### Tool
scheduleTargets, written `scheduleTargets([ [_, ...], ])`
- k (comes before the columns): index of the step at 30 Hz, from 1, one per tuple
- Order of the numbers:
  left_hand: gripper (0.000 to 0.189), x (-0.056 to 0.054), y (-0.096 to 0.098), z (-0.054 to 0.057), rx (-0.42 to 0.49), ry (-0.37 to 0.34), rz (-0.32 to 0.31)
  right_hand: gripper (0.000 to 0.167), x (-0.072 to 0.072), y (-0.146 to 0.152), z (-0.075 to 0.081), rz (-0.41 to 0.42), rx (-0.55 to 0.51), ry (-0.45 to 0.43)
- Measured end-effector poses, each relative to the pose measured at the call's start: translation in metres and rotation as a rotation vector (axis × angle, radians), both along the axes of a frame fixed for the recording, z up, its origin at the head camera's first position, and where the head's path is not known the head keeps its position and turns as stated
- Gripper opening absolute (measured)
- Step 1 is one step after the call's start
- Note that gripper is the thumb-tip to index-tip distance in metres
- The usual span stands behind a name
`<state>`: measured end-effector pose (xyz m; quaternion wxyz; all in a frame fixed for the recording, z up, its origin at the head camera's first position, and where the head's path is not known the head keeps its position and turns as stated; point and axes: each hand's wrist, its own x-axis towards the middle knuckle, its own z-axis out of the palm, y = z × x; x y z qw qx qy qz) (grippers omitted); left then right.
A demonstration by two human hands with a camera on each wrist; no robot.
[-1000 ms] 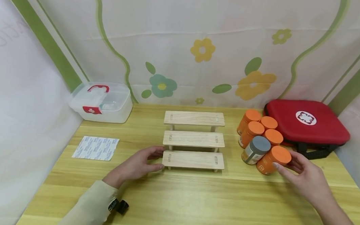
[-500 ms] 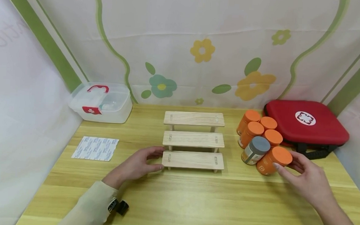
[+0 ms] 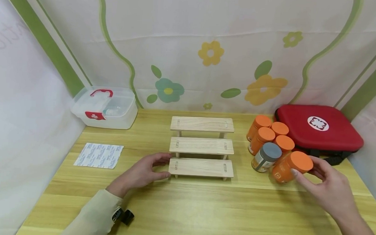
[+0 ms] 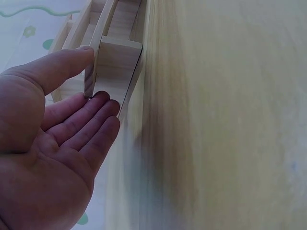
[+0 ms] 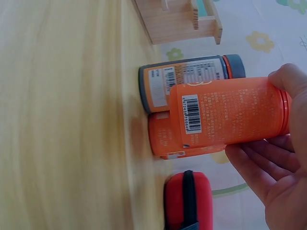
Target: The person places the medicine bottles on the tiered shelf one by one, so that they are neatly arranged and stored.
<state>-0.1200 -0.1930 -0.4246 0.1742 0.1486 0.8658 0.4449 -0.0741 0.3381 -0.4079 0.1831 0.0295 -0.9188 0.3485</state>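
Note:
In the head view my left hand (image 3: 146, 170) is at the left end of the lowest step of a three-step wooden display rack (image 3: 200, 167). The left wrist view has the thumb and fingertips on opposite edges of that step's end (image 4: 91, 76). My right hand (image 3: 330, 190) grips an orange lidded jar (image 3: 287, 167) near its lid, thumb on one side and fingers on the other. The jar tilts, its lid leaning right. In the right wrist view its barcode label (image 5: 192, 114) faces the camera. Beside it stands a grey-lidded jar (image 3: 266, 158).
Several more orange jars (image 3: 261, 141) stand close together behind the grey-lidded one. A red first-aid case (image 3: 315, 129) lies at the back right. At the left are a clear first-aid box (image 3: 118, 114) and a white printed packet (image 3: 99, 156). A patterned cloth (image 3: 178, 53) hangs behind the table.
My right hand has moved slightly right with the orange jar, which now tilts more and stands apart from the grey-lidded jar. The left hand stays at the rack.

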Motion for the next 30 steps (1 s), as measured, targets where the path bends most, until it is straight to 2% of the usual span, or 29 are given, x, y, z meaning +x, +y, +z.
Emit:
scheduleTargets([
  [13, 0.061, 0.000, 0.000, -0.001, 0.008, 0.003, -0.009, 0.058, 0.007, -0.006, 0.013, -0.031, 0.006, 0.119],
  [17, 0.061, 0.000, -0.001, -0.001, 0.005, 0.001, -0.005, 0.061, 0.007, -0.009, 0.019, -0.003, -0.018, 0.206],
  [23, 0.061, 0.001, 0.000, -0.002, -0.010, -0.001, 0.007, 0.069, 0.006, -0.013, 0.032, 0.076, 0.008, 0.325],
  [30, 0.061, 0.003, 0.001, -0.001, -0.017, -0.005, 0.019, 0.070, 0.006, -0.019, 0.043, 0.097, 0.012, 0.348],
])
